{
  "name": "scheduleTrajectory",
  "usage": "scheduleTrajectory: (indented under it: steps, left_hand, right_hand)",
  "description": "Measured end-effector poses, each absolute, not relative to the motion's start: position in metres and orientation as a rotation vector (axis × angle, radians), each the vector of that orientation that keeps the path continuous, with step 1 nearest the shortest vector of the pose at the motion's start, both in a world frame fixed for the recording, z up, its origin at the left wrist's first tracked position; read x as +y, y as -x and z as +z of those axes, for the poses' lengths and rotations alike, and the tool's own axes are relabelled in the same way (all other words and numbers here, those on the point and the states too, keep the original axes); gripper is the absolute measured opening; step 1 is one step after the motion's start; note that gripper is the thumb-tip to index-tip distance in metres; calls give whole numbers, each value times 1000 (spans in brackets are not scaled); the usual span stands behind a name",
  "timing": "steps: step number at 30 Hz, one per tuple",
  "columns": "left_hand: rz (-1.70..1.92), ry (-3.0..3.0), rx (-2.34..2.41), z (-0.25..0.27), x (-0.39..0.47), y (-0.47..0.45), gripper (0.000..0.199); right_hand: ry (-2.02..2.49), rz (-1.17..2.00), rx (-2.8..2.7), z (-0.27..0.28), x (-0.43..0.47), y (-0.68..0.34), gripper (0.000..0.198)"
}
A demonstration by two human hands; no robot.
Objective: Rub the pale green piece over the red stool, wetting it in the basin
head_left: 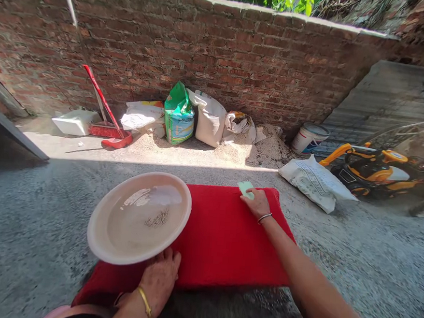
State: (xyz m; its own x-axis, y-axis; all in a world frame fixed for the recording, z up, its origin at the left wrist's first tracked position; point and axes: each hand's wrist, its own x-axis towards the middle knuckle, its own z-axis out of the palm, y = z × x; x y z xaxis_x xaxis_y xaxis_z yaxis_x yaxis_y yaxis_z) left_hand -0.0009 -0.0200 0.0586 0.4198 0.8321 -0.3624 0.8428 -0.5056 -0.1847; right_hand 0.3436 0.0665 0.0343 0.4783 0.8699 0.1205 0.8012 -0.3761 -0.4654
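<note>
Red-covered bench (221, 232) stands on a grey concrete floor (48, 215). Right hand (257, 205): pinches a pale green pad (245, 186) between thumb and fingers at the far right part of the bench, near the far edge of the red cover. A thin bracelet (265, 218) is on that wrist.

Left hand (160, 276): palm down at the near left side of the bench, fingers pointing far, close together, tips running under the near rim of a wide pale basin (97, 228). Cannot tell whether these fingers grip the basin; tips hidden. Yellow bangle (145, 303) on this wrist.

Basin sits at the left end of the bench, its left side projecting past the cover. Contents: clear liquid with bright reflections and a patch of fine dark marks, nature unclear.

Far side, along a brick wall (240, 59), left to right: white box (74, 122), red dustpan (117, 141), green-topped bag (178, 127), white sack (209, 122), bucket (310, 138). Right of the bench, on the floor: printed sack (314, 180), then a yellow-and-black toy vehicle (381, 171).
</note>
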Motion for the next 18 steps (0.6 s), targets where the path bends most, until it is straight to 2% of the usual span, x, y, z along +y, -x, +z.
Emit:
scheduleTrajectory:
  steps: [4, 7, 12, 18]
  left_hand:
    - [-696, -2648, 1538, 63, -17, -1, 32]
    - [-701, -2654, 1526, 65, -16, -4, 31]
    - [-674, -2688, 1507, 64, -17, -5, 28]
    - [-609, -2725, 1514, 61, -22, -7, 29]
  right_hand:
    - [2014, 284, -1781, 38, 93, -263, 34]
    - [1997, 287, -1873, 37, 95, -258, 35]
    - [2334, 319, -1451, 31, 60, -354, 36]
    - [2697, 83, -805, 30, -29, -480, 38]
